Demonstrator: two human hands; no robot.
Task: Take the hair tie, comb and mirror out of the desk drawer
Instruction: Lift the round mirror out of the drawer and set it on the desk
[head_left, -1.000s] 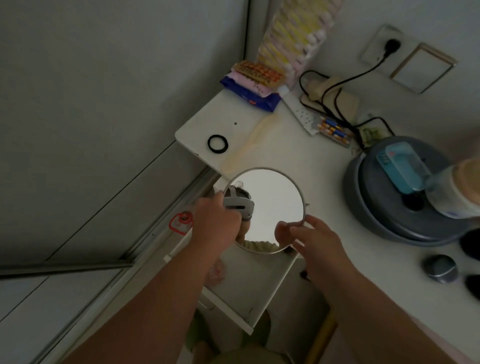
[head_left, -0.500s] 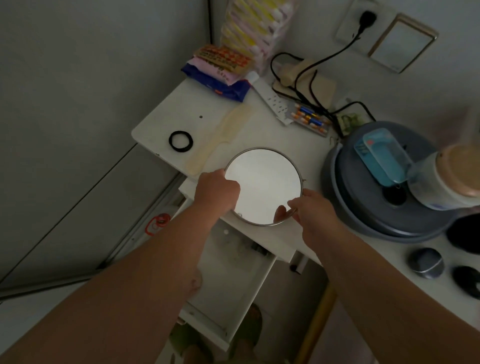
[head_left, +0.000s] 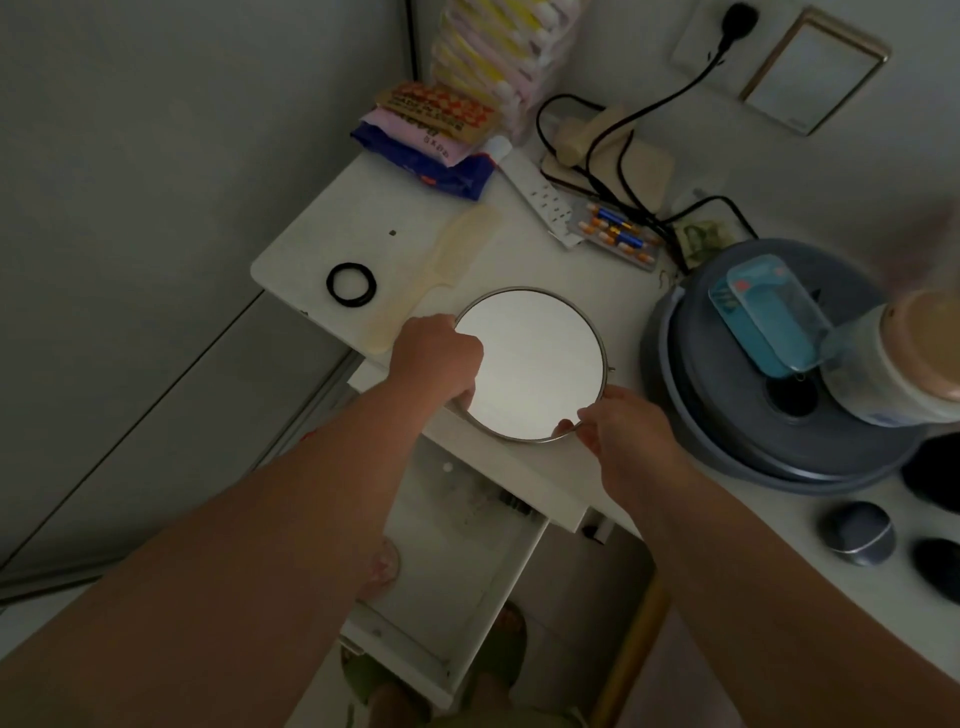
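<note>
Both hands (head_left: 439, 358) grip mirror (head_left: 530, 364) (over desk (head_left: 311, 249)).

One head view looks steeply down, close over the dim desk (head_left: 519, 249), apparently tilted.

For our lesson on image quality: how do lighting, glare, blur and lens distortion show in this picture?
Head view: dim overall; the mirror, held by both hands, is the brightest patch, reflecting flat and pale; the jar at the right edge is blurred; the wide lens bends the wall lines and stretches the forearms near the corners.
</note>
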